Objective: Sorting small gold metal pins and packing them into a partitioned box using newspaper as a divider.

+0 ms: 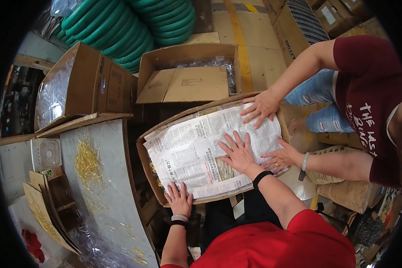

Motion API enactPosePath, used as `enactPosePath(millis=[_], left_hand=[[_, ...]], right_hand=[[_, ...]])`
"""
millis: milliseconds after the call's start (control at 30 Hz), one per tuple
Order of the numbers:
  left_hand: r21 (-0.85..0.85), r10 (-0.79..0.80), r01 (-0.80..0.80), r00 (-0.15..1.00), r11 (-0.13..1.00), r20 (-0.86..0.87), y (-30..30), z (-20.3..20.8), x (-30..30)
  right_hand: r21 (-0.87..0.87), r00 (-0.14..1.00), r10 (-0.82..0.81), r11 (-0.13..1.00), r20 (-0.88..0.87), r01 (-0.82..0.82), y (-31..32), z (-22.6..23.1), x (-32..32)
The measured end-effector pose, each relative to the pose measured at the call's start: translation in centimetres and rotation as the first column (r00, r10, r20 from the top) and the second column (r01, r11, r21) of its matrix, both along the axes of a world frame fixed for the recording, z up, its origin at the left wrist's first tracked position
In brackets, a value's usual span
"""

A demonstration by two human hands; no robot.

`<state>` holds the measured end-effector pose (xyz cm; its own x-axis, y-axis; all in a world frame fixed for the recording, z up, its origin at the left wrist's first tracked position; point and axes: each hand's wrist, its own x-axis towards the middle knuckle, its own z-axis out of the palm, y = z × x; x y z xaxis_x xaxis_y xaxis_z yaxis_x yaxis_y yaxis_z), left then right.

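- Had newspaper [190, 147] spread across nearly the whole mouth of the cardboard carton [144, 154], mid-view.
- Rested left hand [180, 202] at the carton's 7 o'clock, on the sheet's near edge by the rim; grip flat, fingers spread, clasping nothing.
- Laid right hand [239, 154] just off the sheet's centre toward 3 o'clock, palm down, fingers fanned; grip likewise flattened, holding nothing.
- Shared the sheet with a co-worker's hands, one at 2 o'clock [262, 107], the other at 3 o'clock [283, 156].
- Judged the covering mostly done: sheet broadly flat, reaching close to the rim on most sides.
- Left gold-coloured bits [152, 169] peeking out around 8 o'clock, plus a thin uncovered strip near 12; saw no flap folded over the paper.
- Found tight edges at 9 o'clock, with the desk [114, 147] and its heap of gold wire-like pieces [88, 161] near the carton wall.
- Met a second carton [190, 82] close by at 12 o'clock, the co-worker's body at 3, own red shirt [272, 243] at 6.
- Had the widest sweep over the paper toward 10 o'clock, away from all four hands; had least toward 3, with three hands close together.
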<state>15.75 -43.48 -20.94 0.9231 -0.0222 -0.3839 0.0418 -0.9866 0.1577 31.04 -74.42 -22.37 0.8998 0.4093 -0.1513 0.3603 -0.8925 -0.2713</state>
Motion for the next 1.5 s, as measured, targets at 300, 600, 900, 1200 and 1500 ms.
enactPosePath(millis=[300,600,900,1200,1500], left_hand=[[0.054,0.017,-0.013,0.996,0.998,-0.086,-0.1,0.5,0.5],[-0.131,0.075,-0.059,0.990,0.990,0.117,-1.7,1.0,2.2],[0.027,0.015,-0.016,0.999,0.999,0.037,-2.5,-0.1,2.7],[0.086,0.135,-0.133,0.991,0.987,-0.023,-2.8,1.3,0.8],[0.103,0.332,-0.318,0.930,0.942,-0.157,-5.7,1.9,0.0]], right_hand=[[-0.033,1.000,0.007,0.999,0.010,-0.007,0.4,0.5,0.0],[-0.054,0.995,0.083,0.995,0.053,-0.080,3.9,0.6,-1.5],[-0.012,0.996,0.078,0.997,0.034,-0.078,2.5,3.5,-2.0],[0.227,0.859,0.500,0.854,-0.111,-0.468,-5.5,7.1,-10.6],[0.075,0.671,0.740,0.672,-0.049,-0.737,-5.9,7.6,-8.1]])
